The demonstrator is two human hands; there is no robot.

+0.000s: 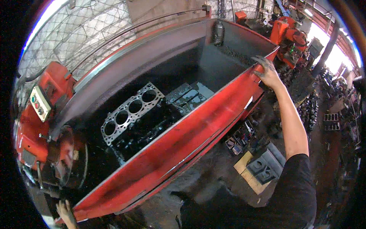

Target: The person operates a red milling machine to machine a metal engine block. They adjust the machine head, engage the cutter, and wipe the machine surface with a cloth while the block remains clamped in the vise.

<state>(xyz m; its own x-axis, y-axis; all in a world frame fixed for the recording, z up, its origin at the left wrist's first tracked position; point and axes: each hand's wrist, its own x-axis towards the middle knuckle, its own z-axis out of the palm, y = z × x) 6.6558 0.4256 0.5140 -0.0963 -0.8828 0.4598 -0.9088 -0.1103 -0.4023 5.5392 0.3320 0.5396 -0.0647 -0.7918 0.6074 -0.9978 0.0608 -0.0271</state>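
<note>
A long red metal guard panel [171,147] runs diagonally across the front of a machine's tray. At its far right corner my right hand [268,72] is closed over the top edge, fingers above and thumb lower down. My left hand [65,212] is at the panel's near left end, its fingers curled at the edge and partly cut off by the dark rim of the picture. Behind the panel lies an engine block [129,112], its flat grey top face showing several round cylinder bores. Wet grey metal blocks [190,95] sit to its right.
A red machine head with a control box [40,103] of buttons stands at left. Black bellows hose [218,33] hangs in the tray's far corner. On the floor at right are a cardboard piece [249,179], a grey metal plate [263,168] and a box of small parts [240,137].
</note>
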